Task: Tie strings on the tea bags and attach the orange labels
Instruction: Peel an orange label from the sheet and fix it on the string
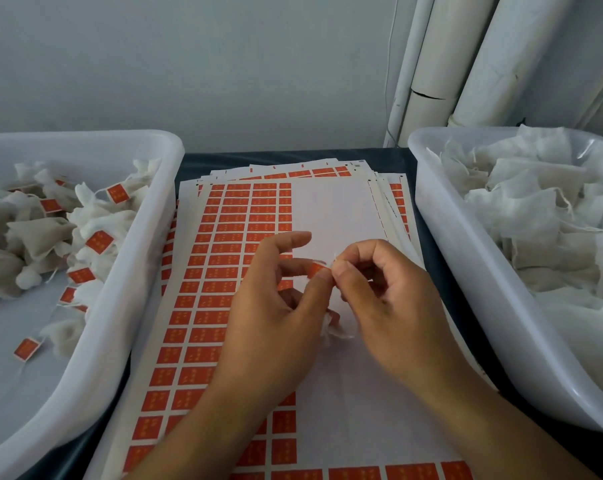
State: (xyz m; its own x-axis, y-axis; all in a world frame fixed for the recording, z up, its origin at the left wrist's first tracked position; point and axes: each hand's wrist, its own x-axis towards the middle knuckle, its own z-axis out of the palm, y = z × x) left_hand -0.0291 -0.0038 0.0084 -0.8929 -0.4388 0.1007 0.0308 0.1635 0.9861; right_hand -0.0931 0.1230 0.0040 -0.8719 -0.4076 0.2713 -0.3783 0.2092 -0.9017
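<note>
We held both hands together over the middle of the sticker sheet (224, 271), which lay on top of a stack of such sheets covering the dark table (397, 157) between the two bins. Our left hand (276, 306) pinched an orange label (316, 270) between thumb and middle finger, with the forefinger stretched out above it, and our right hand (390, 299) met it there, thumb and forefinger nipping the same label and a bit of white string. A tea bag (331, 327) hung below and between the two hands, partly hidden by them. The white bin (147, 237) at the table's left edge held tea bags with orange labels on them; the white bin (449, 220) at the right edge held a heap of plain tea bags (535, 209).
</note>
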